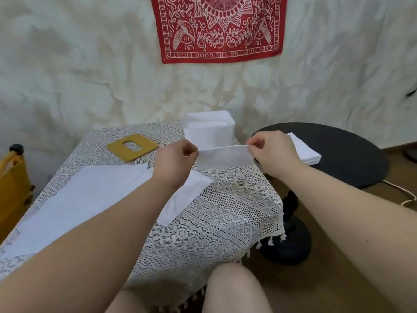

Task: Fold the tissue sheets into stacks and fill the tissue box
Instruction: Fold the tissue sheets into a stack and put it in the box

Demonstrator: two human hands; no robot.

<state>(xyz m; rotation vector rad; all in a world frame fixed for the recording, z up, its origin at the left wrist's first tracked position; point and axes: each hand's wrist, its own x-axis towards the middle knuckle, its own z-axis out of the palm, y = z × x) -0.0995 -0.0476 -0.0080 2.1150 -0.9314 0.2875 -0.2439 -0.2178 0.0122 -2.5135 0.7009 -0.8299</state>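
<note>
Far wall [67,75]: pale, draped in crumpled white sheeting, with a red patterned cloth [217,28] hung at top centre. Table [216,211] under a white lace cover, centre; round black side table [345,154] on a pedestal, right; yellow bag [11,188], far left. Floor [401,177]: brown wood, with a white cord [404,195] at right.

One head-worn wide-angle view looks forward and down from the seated person's eye level, close over the lace-covered counter [214,213], facing a wall with a red cloth [217,28]; both forearms reach in from below.
</note>
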